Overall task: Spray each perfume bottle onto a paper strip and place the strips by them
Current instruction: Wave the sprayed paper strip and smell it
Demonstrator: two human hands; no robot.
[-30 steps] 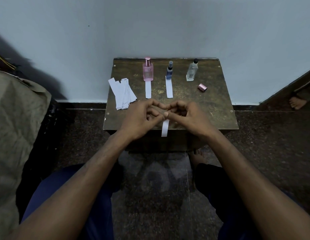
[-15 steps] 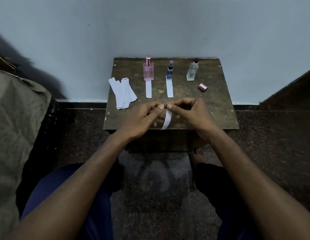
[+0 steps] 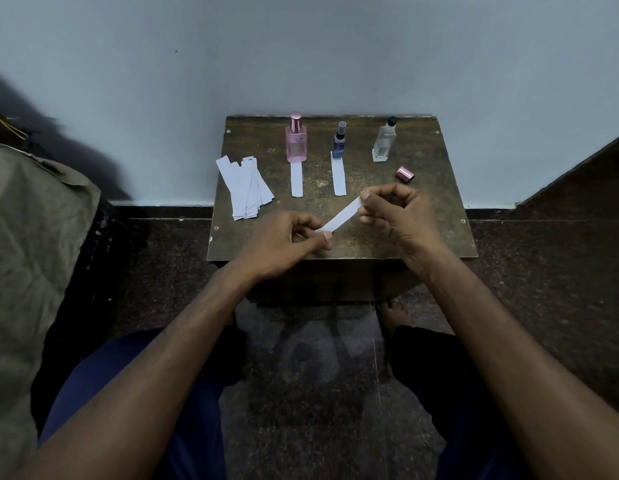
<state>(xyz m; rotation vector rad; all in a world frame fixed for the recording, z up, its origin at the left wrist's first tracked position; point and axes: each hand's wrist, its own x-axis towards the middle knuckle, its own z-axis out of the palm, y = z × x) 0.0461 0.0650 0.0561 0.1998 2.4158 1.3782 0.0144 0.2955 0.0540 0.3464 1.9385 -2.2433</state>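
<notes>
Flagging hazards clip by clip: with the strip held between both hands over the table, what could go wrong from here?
1. The strip, pinched at both ends by the left hand and right hand, could tear or crease if pulled.
2. Reaching for the clear bottle might knock the loose pink cap off the table.

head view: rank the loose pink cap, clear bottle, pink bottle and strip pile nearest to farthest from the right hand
From the right hand:
1. pink cap, just beyond it
2. clear bottle, at the back right
3. pink bottle, at the back left
4. strip pile, at the table's left edge
</notes>
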